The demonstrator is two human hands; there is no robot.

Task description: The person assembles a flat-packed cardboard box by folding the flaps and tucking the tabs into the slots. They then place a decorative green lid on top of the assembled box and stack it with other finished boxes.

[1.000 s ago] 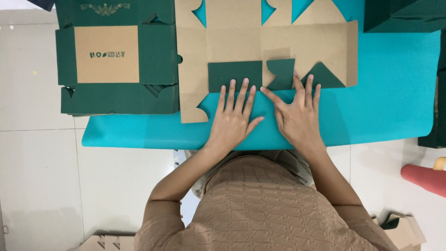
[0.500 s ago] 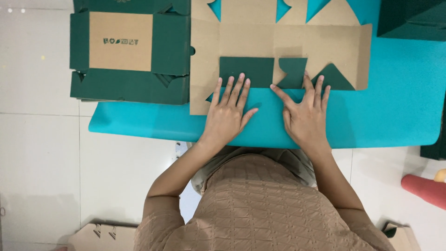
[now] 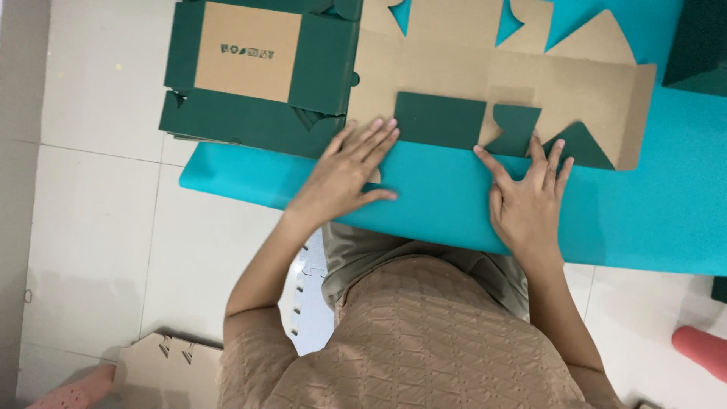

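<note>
Both hands spread apart, left hand (image 3: 344,173) and right hand (image 3: 528,198) pressing open-palmed, empty, on flat brown-and-green cardboard box blank (image 3: 492,83) over teal mat (image 3: 651,212); flap folding underway.

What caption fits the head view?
Both hands, left hand and right hand, press a flat cardboard blank on a teal mat.

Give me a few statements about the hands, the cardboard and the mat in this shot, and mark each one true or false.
1. Both hands lie flat, palms down. True: the left hand and right hand are spread flat.
2. The unfolded cardboard sheet lies on a red mat. False: the mat is teal.
3. A stack of green flat boxes lies left of the sheet. True.
4. The right hand grips scissors. False: it holds nothing and its fingertips touch the sheet's green flaps.
</note>
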